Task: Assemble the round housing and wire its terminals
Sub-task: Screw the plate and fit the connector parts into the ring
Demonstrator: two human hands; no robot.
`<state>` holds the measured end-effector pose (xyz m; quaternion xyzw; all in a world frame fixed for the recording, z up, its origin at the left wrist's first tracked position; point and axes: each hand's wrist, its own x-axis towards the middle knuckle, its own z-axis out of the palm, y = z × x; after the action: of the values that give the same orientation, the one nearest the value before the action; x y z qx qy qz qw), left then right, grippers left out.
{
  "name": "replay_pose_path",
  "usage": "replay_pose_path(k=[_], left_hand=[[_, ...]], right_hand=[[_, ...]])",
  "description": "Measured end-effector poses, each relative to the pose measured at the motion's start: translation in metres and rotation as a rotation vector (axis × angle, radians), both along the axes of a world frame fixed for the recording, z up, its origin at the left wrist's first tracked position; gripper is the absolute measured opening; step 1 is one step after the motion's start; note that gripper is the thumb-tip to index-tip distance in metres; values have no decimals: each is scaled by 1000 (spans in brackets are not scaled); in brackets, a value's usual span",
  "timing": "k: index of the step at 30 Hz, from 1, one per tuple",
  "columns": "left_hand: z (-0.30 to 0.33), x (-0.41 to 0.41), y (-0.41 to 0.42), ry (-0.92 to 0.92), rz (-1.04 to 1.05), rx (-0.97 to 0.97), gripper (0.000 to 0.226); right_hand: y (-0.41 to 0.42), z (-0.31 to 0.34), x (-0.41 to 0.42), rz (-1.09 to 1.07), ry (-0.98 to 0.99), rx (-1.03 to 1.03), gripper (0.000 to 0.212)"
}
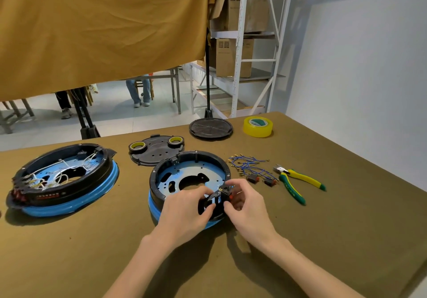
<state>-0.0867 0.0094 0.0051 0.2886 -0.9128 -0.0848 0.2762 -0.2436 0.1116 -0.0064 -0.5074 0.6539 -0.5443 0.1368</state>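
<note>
Round housing (189, 177), blue below with a black ring, sitting on the table (323, 228) right in front, its near rim under both hands. Left hand (184, 207) curled over the rim from the left, thumb and fingers pinching a black bracket (211, 203). Right hand (245, 201) closed from the other side on a small red-and-black switch (227, 192) at the same spot, brass tabs showing on top.

Probably seating the switch into its slot in the bracket. Best done by holding the bracket steady with the left, keeping the switch square to the opening, pressing evenly until flush, tabs facing inward for the wires. Forcing it at a tilt could bend the tabs.

Inside the housing: only a blue perforated plate with a large cut-out, no wires yet. Second housing (62, 179) at far left, already full of white wires and fitted switches. Flat black cover (157, 151) behind, carrying two small rolls of tape. Blue wires (248, 164), two spare switches (261, 179) and pliers (300, 183) lying to the right, within reach.
</note>
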Motion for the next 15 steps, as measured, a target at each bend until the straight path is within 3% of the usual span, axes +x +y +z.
replay_pose_path(k=[15], left_hand=[[-4,0,-2,37,6,22,27]], right_hand=[[9,-1,4,-74,73,-98,27]])
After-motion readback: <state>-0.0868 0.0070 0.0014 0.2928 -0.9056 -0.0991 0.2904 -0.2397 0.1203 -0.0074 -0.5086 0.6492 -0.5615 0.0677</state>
